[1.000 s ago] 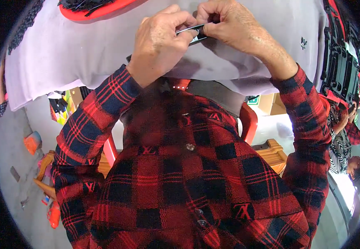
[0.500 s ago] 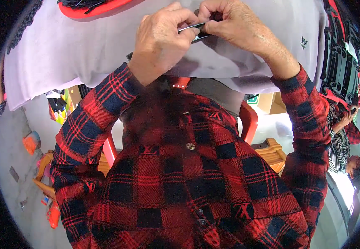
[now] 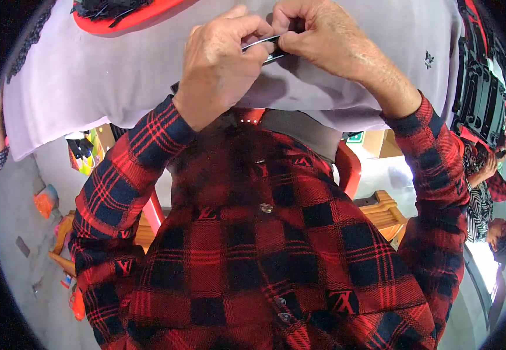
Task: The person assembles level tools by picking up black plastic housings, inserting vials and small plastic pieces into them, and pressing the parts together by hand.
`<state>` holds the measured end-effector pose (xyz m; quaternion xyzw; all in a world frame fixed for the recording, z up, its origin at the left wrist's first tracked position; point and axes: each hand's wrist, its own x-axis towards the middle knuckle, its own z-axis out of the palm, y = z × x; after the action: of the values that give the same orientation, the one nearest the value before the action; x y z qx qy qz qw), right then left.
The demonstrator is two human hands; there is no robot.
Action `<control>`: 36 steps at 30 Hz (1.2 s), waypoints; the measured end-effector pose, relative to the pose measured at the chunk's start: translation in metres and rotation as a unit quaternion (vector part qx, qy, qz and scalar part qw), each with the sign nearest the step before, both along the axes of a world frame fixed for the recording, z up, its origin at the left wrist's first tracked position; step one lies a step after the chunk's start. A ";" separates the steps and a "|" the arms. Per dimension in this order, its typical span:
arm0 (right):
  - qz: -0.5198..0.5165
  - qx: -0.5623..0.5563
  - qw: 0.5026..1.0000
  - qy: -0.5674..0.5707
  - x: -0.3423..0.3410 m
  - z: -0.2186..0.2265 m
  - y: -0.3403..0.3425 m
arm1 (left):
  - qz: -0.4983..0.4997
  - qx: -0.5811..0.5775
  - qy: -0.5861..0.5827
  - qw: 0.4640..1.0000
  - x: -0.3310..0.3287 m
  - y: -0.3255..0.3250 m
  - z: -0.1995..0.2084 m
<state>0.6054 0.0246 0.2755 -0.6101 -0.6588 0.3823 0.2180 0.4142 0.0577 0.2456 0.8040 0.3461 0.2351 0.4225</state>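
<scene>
Grey cloth [image 3: 119,76] covered the table at the far side, and over it I saw both hands pinching one thin dark strip [image 3: 263,48] between them. My left hand [image 3: 221,61] gripped its left end with curled fingers while my right hand [image 3: 323,38] clamped the right end. A red tray [image 3: 126,18] sat far left.

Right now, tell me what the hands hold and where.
Both hands, left and right, pinch a small thin dark part, one at each end.
</scene>
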 end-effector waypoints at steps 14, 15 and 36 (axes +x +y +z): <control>0.037 -0.025 0.999 -0.013 0.013 -0.016 0.000 | 0.004 0.024 0.026 0.999 0.002 0.003 0.002; 0.025 -0.034 0.996 0.075 0.015 -0.022 0.000 | -0.005 0.044 0.050 0.998 0.002 0.004 0.003; -0.230 -0.092 0.943 0.224 -0.039 0.008 -0.064 | 0.077 0.136 -0.018 0.987 -0.064 -0.021 -0.002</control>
<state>0.5669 -0.0398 0.2832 -0.6609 -0.3965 0.5080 0.3846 0.3504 0.0368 0.2437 0.8205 0.3643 0.3266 0.2957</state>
